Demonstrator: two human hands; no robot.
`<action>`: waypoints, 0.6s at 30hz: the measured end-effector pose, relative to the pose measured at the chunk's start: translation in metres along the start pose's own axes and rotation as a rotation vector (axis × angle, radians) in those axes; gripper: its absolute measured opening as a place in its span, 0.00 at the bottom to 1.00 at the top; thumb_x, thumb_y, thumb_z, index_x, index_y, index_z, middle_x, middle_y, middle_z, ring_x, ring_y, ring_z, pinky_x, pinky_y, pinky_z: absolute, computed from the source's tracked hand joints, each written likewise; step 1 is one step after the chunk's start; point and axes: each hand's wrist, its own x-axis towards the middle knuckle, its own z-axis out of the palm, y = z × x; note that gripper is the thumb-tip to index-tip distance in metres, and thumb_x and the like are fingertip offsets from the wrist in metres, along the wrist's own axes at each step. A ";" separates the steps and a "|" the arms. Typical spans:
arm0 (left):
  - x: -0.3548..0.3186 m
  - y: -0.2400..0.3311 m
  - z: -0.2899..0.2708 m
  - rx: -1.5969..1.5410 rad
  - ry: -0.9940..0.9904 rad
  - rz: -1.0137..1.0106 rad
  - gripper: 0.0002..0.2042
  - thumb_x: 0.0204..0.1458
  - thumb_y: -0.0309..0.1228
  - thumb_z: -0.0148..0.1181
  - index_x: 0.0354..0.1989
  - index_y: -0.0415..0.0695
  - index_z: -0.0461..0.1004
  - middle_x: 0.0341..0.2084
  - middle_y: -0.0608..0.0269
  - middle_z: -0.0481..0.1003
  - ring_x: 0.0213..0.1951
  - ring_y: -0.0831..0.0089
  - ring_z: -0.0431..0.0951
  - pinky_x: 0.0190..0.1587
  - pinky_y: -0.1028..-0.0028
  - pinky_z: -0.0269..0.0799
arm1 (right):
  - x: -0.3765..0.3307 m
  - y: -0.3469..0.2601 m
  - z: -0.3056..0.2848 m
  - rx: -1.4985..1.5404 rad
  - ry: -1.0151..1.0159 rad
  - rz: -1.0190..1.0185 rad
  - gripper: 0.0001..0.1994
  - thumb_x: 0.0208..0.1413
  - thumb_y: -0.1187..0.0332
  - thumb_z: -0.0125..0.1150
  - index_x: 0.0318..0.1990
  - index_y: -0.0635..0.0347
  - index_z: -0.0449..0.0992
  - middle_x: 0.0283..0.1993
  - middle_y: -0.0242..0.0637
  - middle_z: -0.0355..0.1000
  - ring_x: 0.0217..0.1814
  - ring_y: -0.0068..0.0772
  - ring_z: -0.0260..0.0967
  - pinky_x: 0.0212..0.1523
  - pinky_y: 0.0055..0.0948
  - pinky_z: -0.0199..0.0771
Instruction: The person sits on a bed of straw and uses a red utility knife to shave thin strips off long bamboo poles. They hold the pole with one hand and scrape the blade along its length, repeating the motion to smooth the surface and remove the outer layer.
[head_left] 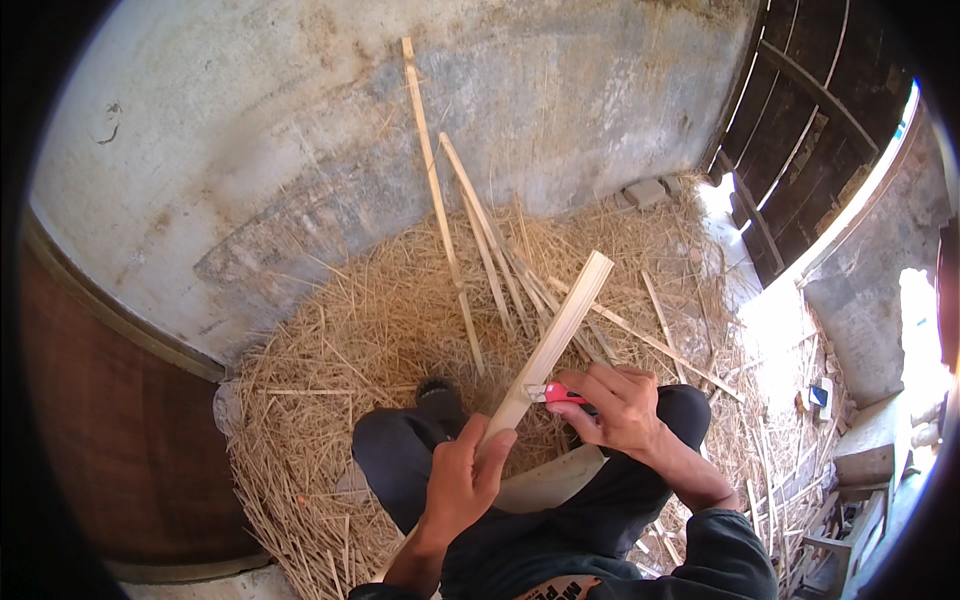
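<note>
A pale strip of split bamboo or wood slants up and away to the right in front of me. My left hand is wrapped round its lower part, with the thumb on top. In my right hand is a red utility knife. Its blade end touches the strip's right side, a little above my left hand. The fingers of the right hand are closed round the knife's handle. Part of the strip's lower end is hidden behind my left hand and forearm.
Several long pale strips lean against the stained wall or lie on the heap of shavings. A small blue and white object lies at the right. Dark wooden boards stand at the far right, a brown panel at the left.
</note>
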 end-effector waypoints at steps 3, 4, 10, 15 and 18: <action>-0.003 0.002 -0.001 0.007 0.012 -0.022 0.12 0.68 0.33 0.62 0.34 0.38 0.73 0.14 0.65 0.70 0.19 0.85 0.66 0.22 0.74 0.59 | 0.003 0.000 -0.002 -0.040 0.002 -0.030 0.14 0.54 0.55 0.77 0.43 0.50 0.85 0.26 0.24 0.71 0.21 0.25 0.73 0.21 0.27 0.69; -0.004 0.002 -0.001 0.012 0.017 -0.027 0.12 0.68 0.33 0.62 0.34 0.38 0.73 0.14 0.65 0.70 0.19 0.86 0.66 0.22 0.74 0.59 | 0.004 0.000 -0.003 -0.048 0.003 -0.039 0.14 0.54 0.54 0.77 0.42 0.50 0.85 0.25 0.24 0.70 0.21 0.24 0.72 0.21 0.27 0.69; -0.009 -0.002 -0.004 -0.032 0.014 -0.048 0.13 0.69 0.35 0.61 0.35 0.38 0.73 0.15 0.66 0.71 0.20 0.86 0.68 0.22 0.75 0.60 | 0.007 -0.001 0.000 -0.059 0.012 -0.067 0.14 0.53 0.53 0.77 0.41 0.50 0.85 0.24 0.23 0.69 0.21 0.23 0.72 0.21 0.27 0.68; -0.011 -0.011 -0.008 -0.162 -0.048 -0.114 0.14 0.70 0.36 0.61 0.35 0.39 0.73 0.16 0.68 0.71 0.22 0.88 0.68 0.23 0.77 0.60 | 0.008 -0.005 0.001 -0.044 0.027 -0.054 0.14 0.53 0.54 0.77 0.41 0.50 0.85 0.24 0.23 0.69 0.21 0.23 0.72 0.21 0.27 0.68; -0.013 -0.009 -0.006 -0.151 -0.031 -0.125 0.14 0.70 0.36 0.61 0.35 0.39 0.74 0.16 0.69 0.71 0.22 0.88 0.69 0.24 0.78 0.61 | 0.009 -0.006 0.002 -0.056 0.024 -0.045 0.14 0.52 0.54 0.78 0.41 0.50 0.85 0.24 0.24 0.69 0.21 0.24 0.72 0.21 0.28 0.68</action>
